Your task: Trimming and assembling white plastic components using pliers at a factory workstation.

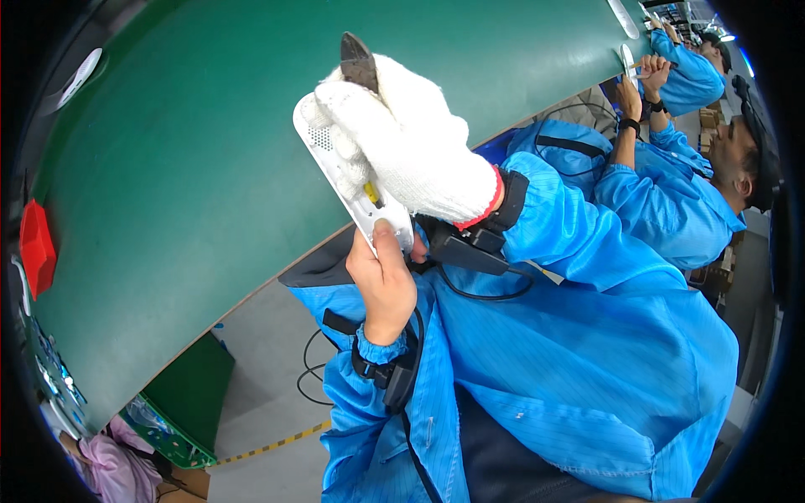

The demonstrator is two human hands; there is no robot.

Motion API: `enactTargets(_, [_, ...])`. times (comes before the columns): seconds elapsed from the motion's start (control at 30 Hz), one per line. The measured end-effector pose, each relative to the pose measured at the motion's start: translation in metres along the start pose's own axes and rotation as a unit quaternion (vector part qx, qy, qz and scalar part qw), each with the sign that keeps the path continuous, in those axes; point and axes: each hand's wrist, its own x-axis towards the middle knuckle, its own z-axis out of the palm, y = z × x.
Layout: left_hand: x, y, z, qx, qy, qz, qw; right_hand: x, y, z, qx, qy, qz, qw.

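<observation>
A long white plastic housing (381,220) with rounded ends and a patch of small holes lies slanted over the table's near edge. Its lower end is pinched between the thumb and fingers of my bare left hand (384,281). My right hand (402,138), in a white knitted glove with a red cuff, is wrapped around a pair of pliers (358,63). Their dark metal jaws stick out past the top of the fist, and a bit of yellow handle (371,193) shows below the fingers. The gloved fingers cover part of the housing; whether they press on it I cannot tell.
The green tabletop (184,159) runs across the far side. A red bin (38,247) and a white part (81,75) are at its left. Co-workers in blue (671,193) sit along the right; a pink sleeve (126,461) shows lower left. Cables (306,369) hang beside me.
</observation>
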Motion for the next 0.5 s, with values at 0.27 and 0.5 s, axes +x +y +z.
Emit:
enactTargets(0.27, [-0.002, -0.007, 0.001, -0.026, -0.012, -0.002, 1.000, -0.004, -0.017, -0.011, 0.140, -0.022, 0.093, 0.986])
enactTargets(0.5, [-0.005, -0.005, 0.003, -0.018, 0.001, -0.014, 1.000, -0.022, -0.029, -0.003, 0.063, -0.001, 0.063, 0.996])
